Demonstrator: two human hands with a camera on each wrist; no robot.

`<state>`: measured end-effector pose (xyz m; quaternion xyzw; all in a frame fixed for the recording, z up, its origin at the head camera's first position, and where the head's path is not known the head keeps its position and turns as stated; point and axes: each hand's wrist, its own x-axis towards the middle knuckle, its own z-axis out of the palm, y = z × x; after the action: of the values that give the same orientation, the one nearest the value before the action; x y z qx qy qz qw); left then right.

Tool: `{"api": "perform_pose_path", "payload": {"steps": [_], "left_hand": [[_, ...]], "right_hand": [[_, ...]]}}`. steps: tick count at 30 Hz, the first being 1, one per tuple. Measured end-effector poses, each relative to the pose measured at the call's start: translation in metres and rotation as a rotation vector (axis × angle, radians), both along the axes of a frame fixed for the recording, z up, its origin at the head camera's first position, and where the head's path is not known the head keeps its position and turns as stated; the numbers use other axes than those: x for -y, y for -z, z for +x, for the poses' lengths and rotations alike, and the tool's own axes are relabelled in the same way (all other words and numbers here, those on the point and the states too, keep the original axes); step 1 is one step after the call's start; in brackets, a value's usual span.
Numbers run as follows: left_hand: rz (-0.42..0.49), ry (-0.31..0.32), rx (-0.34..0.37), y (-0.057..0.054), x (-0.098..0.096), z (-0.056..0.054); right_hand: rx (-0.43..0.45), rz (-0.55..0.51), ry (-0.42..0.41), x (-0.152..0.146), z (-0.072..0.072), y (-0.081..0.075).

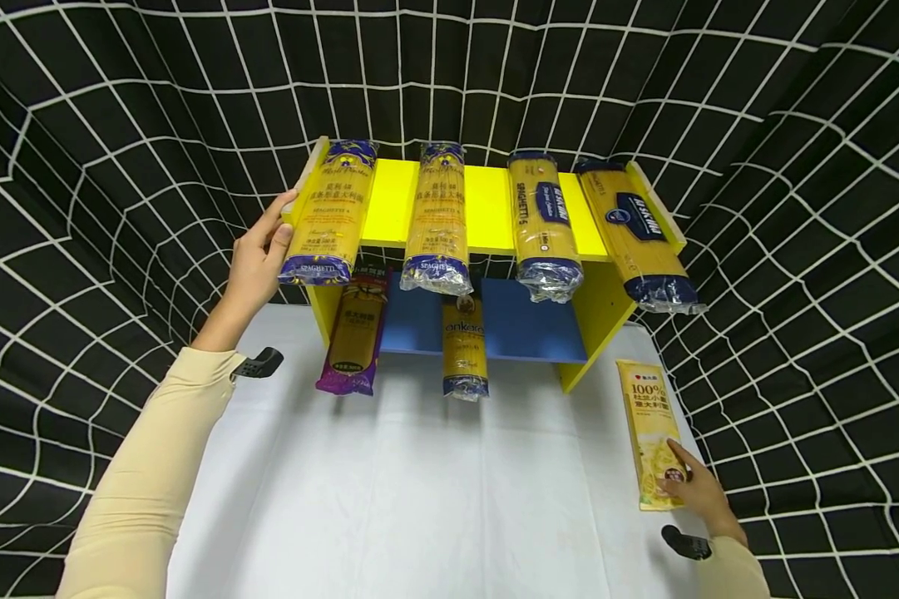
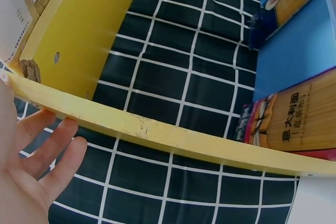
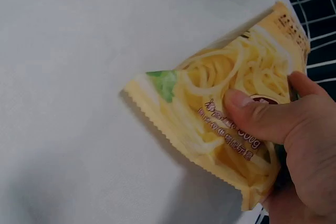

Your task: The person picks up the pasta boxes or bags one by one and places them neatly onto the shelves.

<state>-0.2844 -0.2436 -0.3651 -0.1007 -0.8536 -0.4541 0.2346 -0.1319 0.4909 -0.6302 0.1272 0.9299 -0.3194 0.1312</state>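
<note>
At the left end of the yellow shelf (image 1: 391, 200), my left hand (image 1: 258, 249) holds the side board, with its thumb near the front edge. In the left wrist view, the other fingers (image 2: 65, 135) lie against the outer side of the yellow board (image 2: 157, 129). My right hand (image 1: 699, 495) grips the lower part of a pale yellow pasta packet (image 1: 647, 408) at the right of the white table. The right wrist view shows the thumb (image 3: 247, 106) across the printed front of the packet; the fingers beneath are mostly hidden.
Across the sloping top tier lie spaghetti packs, two blue-and-yellow (image 1: 333, 208) (image 1: 436, 212) and two dark blue-ended (image 1: 545, 220) (image 1: 636, 229). A purple pack (image 1: 355, 333) and an Ankara pack (image 1: 464, 345) lie on the blue lower tier (image 1: 531, 320). Black white-gridded cloth (image 1: 449, 75) surrounds the white table (image 1: 434, 482).
</note>
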Motion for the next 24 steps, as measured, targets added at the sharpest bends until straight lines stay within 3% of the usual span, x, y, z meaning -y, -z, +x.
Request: {"api": "perform_pose_path", "payload": {"steps": [9, 13, 18, 24], "left_hand": [[0.001, 0.011, -0.003, -0.001, -0.001, 0.001], [0.003, 0.014, 0.000, -0.003, -0.001, 0.002], [0.001, 0.010, 0.008, -0.002, 0.000, 0.001], [-0.014, -0.004, 0.017, 0.000, 0.001, -0.001]], "right_hand": [[0.066, -0.023, -0.044, 0.000, -0.006, -0.010], [0.092, -0.111, -0.039, 0.000, -0.008, -0.016], [0.139, -0.218, 0.020, -0.001, -0.009, -0.011], [0.105, -0.396, 0.185, 0.006, -0.002, -0.001]]}}
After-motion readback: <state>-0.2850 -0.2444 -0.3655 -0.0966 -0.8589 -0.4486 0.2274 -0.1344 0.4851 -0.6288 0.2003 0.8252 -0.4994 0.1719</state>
